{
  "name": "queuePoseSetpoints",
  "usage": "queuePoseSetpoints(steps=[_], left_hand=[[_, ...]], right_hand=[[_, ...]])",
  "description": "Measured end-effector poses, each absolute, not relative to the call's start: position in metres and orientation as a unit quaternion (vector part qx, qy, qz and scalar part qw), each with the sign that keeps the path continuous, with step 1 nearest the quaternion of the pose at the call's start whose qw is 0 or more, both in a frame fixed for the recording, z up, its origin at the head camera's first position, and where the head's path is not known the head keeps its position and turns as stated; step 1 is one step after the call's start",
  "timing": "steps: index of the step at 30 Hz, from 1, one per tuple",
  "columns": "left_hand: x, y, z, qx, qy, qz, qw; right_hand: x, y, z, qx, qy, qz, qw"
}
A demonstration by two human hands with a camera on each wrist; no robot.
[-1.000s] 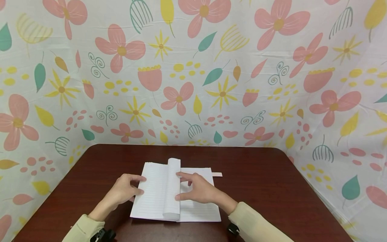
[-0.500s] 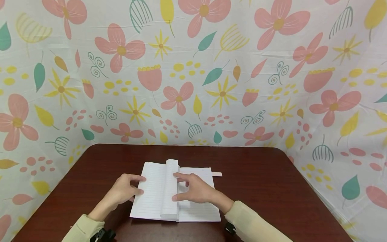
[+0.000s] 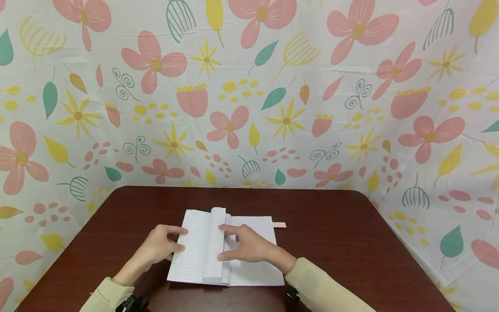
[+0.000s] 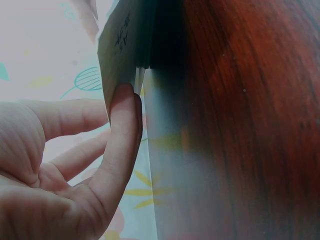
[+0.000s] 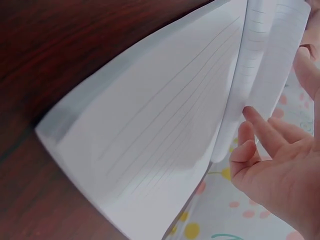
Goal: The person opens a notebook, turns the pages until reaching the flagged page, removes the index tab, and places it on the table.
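A lined notebook (image 3: 255, 273) lies open on the table, a bundle of its pages (image 3: 212, 266) curled over toward the left side. My left hand (image 3: 157, 245) grips the notebook's left edge. In the left wrist view one of its fingers (image 4: 122, 125) lies against the outside of the cover (image 4: 117, 45), which carries dark handwriting. With index finger and thumb spread apart, my right hand (image 3: 251, 245) touches the curled pages along their right side. In the right wrist view its other fingers are bent beside the curl, over the flat right page (image 5: 145, 135).
A short pale strip (image 3: 279, 225) sticks out past the notebook's upper right edge. The dark reddish-brown table (image 3: 331, 234) ends at a floral-patterned cloth (image 3: 249, 95) behind and at both sides. Dark devices (image 3: 132, 303) sit at both sleeve cuffs.
My right hand has moved slightly left, carrying the curled pages with it. More of the page underneath shows beside the fold. The left hand has stayed in place.
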State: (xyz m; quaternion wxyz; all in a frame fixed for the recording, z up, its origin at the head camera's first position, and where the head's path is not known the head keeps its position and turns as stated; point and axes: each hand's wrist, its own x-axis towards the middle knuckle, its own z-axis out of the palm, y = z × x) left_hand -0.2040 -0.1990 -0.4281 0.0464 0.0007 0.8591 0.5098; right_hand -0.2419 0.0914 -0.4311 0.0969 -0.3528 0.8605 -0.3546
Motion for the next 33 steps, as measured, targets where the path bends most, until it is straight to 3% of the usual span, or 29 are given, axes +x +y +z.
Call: queuePoseSetpoints(steps=[33], left_hand=[[-0.2044, -0.2006, -0.4280, 0.007, 0.851, 0.523, 0.054]], right_hand=[[-0.2397, 0.0833, -0.4285, -0.324, 0.883, -0.312, 0.133]])
